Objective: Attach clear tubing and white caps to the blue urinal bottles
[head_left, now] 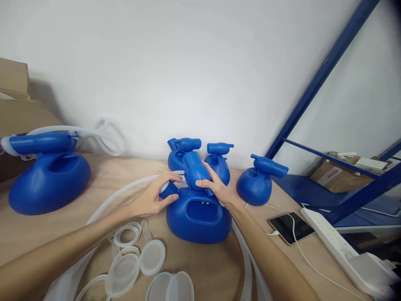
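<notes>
A blue plastic urinal bottle (199, 228) with a handle opening stands in the middle of the table. My left hand (153, 194) is closed around its angled spout (169, 190), thumb in front and fingers behind. My right hand (217, 188) grips a blue bulb-shaped funnel piece (196, 169) that rests at the bottle's top, its wide open end pointing up and away. The thumb lies across this piece; the other fingers are partly hidden behind it. Whether the piece is fixed to the bottle, I cannot tell.
Several similar blue bottles stand behind, right and at the left (50, 179). Translucent round caps (152, 257) and coiled thin straps (128, 234) lie in front. Clear tubing (109, 202) loops around. A phone (291, 228), a power strip (332, 242) and a cardboard box (14, 83) flank the work area.
</notes>
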A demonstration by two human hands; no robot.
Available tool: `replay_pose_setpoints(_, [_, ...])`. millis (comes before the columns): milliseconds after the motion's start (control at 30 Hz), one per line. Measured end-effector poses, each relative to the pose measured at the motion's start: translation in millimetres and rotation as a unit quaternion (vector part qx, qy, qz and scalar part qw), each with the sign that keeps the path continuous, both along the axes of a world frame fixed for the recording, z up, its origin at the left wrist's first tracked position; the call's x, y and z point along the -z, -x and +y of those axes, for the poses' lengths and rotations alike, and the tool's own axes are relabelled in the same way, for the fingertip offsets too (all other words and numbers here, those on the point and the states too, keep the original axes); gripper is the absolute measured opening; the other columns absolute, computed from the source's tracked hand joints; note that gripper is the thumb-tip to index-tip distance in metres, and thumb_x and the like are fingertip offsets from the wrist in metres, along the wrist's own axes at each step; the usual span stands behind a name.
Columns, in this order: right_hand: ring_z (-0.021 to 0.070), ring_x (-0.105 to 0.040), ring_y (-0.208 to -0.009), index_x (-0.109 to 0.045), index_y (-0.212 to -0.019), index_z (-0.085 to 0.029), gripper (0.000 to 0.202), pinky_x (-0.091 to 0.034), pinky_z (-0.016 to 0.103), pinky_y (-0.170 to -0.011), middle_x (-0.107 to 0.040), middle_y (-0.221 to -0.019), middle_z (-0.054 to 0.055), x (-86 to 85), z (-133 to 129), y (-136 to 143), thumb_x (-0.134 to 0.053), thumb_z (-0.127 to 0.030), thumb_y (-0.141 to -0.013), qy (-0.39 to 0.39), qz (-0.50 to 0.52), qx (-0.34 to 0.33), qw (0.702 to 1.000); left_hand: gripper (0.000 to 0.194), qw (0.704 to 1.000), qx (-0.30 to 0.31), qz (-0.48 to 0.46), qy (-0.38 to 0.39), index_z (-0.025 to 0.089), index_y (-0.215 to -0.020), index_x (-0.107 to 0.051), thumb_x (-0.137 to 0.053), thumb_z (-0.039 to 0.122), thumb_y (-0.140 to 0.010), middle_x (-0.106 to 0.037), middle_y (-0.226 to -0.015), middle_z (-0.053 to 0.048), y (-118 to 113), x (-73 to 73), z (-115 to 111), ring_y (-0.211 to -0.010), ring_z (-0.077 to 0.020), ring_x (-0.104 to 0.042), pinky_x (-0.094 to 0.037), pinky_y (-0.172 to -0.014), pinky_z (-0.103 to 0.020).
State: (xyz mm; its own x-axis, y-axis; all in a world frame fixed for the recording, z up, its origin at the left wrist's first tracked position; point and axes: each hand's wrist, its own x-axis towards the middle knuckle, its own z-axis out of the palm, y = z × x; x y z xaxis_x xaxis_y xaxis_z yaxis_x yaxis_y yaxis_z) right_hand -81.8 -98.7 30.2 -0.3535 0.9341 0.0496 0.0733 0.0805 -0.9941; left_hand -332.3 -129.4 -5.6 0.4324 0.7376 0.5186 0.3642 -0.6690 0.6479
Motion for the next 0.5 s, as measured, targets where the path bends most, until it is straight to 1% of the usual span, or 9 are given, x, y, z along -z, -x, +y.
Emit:
replay_pose_setpoints(33, [0.0331,-0.064,-0.126,-0.041,-0.158,-0.035,0.099,-0.06,0.041,-0.094,-0.058,-0.151,0.004,-0.1,0,0,-0.084,-0.043,-0.07,0.001,-0.004,0.001,1.0,0.023,1.0,0.004,-0.004,0.013,0.023,-0.116,-0.059,-0.063,0.036,-0.098,-0.062,-0.139,-0.012,1,-1.3,-1,-0.136,-0.0309,-0.056,-0.058,-0.098,-0.042])
replay_pose_setpoints(100, [0.0321,-0.063,-0.129,-0.043,-0.158,-0.036,0.097,-0.061,0.038,-0.092,-0.057,-0.153,0.003,-0.3,-1,0,-0.084,-0.042,-0.07,-0.005,-0.005,0.006,1.0,0.025,0.999,0.011,0.002,0.042,0.023,-0.11,-0.057,-0.064,0.043,-0.097,-0.059,-0.141,-0.014,2,-3.1,-1,-0.135,-0.0328,-0.056,-0.062,-0.078,-0.034])
replay_pose_setpoints(167, [0.0306,-0.064,-0.126,-0.045,-0.157,-0.036,0.094,-0.062,0.033,-0.085,-0.059,-0.151,0.002,-0.4,-3,-1,-0.084,-0.042,-0.071,-0.003,0.009,0.006,1.0,0.038,0.997,0.017,0.032,0.067,0.023,-0.12,-0.054,-0.065,0.049,-0.095,-0.057,-0.143,-0.016,5,-5.7,2,-0.131,-0.0343,-0.058,-0.061,-0.065,-0.03])
replay_pose_setpoints(200, [0.0298,-0.067,-0.122,-0.044,-0.157,-0.036,0.093,-0.062,0.031,-0.078,-0.061,-0.148,0.003,-0.3,-4,-1,-0.083,-0.042,-0.072,0.003,0.018,0.003,1.0,0.048,0.996,0.02,0.057,0.071,0.023,-0.13,-0.052,-0.065,0.051,-0.094,-0.057,-0.144,-0.017,7,-8.2,3,-0.131,-0.0347,-0.058,-0.061,-0.066,-0.031])
replay_pose_setpoints(267, [0.0279,-0.072,-0.108,-0.041,-0.159,-0.037,0.096,-0.06,0.028,-0.063,-0.066,-0.14,0.005,0.4,-6,-1,-0.081,-0.043,-0.073,0.016,0.031,-0.003,0.999,0.07,0.988,0.014,0.131,0.074,0.021,-0.149,-0.041,-0.064,0.056,-0.093,-0.053,-0.151,-0.019,13,-17.5,6,-0.133,-0.0354,-0.057,-0.062,-0.083,-0.039])
replay_pose_setpoints(333, [0.026,-0.074,-0.095,-0.035,-0.162,-0.037,0.099,-0.058,0.027,-0.054,-0.068,-0.135,0.006,1.6,-8,-2,-0.08,-0.044,-0.074,0.019,0.035,-0.003,0.999,0.092,0.972,-0.017,0.224,0.069,0.017,-0.159,-0.032,-0.066,0.063,-0.087,-0.045,-0.16,-0.022,23,-32.2,3,-0.141,-0.0383,-0.052,-0.052,-0.106,-0.047])
replay_pose_setpoints(367, [0.0252,-0.075,-0.092,-0.032,-0.163,-0.037,0.1,-0.058,0.027,-0.053,-0.069,-0.134,0.006,2.1,-9,-2,-0.079,-0.044,-0.075,0.016,0.034,-0.001,0.999,0.098,0.96,-0.049,0.268,0.064,0.015,-0.16,-0.032,-0.068,0.066,-0.084,-0.043,-0.161,-0.024,29,-40.5,-1,-0.143,-0.0405,-0.05,-0.047,-0.112,-0.049])
replay_pose_setpoints(433, [0.0253,-0.075,-0.095,-0.031,-0.164,-0.036,0.101,-0.06,0.028,-0.057,-0.069,-0.135,0.006,2.8,-10,-3,-0.078,-0.044,-0.076,0.001,0.031,0.002,1.0,0.088,0.93,-0.129,0.341,0.053,0.014,-0.151,-0.049,-0.067,0.064,-0.082,-0.053,-0.153,-0.025,44,-54.3,-16,-0.137,-0.0434,-0.056,-0.047,-0.11,-0.051])
replay_pose_setpoints(500, [0.0269,-0.073,-0.106,-0.032,-0.164,-0.034,0.1,-0.064,0.03,-0.069,-0.069,-0.135,0.006,2.7,-9,-3,-0.078,-0.045,-0.077,-0.023,0.027,0.004,0.999,0.055,0.898,-0.178,0.397,0.059,0.018,-0.125,-0.071,-0.067,0.053,-0.082,-0.073,-0.124,-0.021,57,-57.7,-35,-0.112,-0.0413,-0.07,-0.054,-0.094,-0.047])
